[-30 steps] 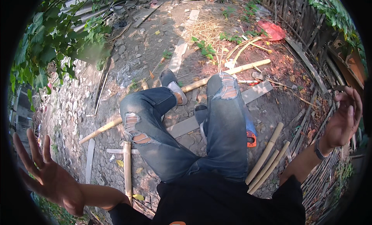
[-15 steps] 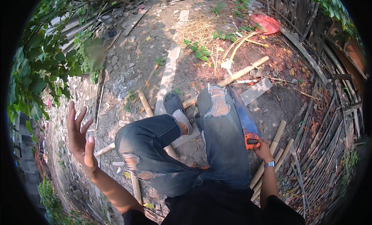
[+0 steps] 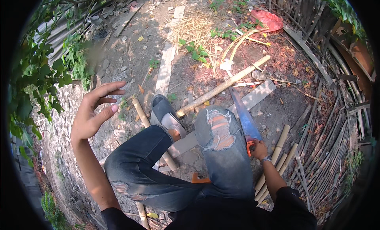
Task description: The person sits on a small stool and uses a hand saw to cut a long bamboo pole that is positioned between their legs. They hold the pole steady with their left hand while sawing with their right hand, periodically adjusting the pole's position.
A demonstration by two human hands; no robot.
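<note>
My right hand (image 3: 259,149) is wrapped round the orange handle of a hand saw (image 3: 246,120). Its blue-grey blade points forward beside my right knee, over a flat board (image 3: 259,96). Raised in the air on the left, my left hand (image 3: 97,110) is empty, its fingers apart and bent toward the right. A bamboo pole (image 3: 225,86) lies slantwise on the ground ahead of my knees, past the tip of my sandal (image 3: 163,108). Between my thighs shows an orange angled piece (image 3: 200,179), mostly hidden by the jeans.
A long plank (image 3: 166,59) runs away ahead. Bamboo lengths (image 3: 279,160) lie right of my leg, near a heap of thin sticks (image 3: 328,150). A red plastic bag (image 3: 267,20) and dry straw (image 3: 194,30) are farther off. Leafy vines (image 3: 33,87) hang at left.
My left hand has swung inward, its fingers now bending to the right. My legs have shifted left and spread, uncovering more of the pole and the orange piece. The saw stays in my right hand.
</note>
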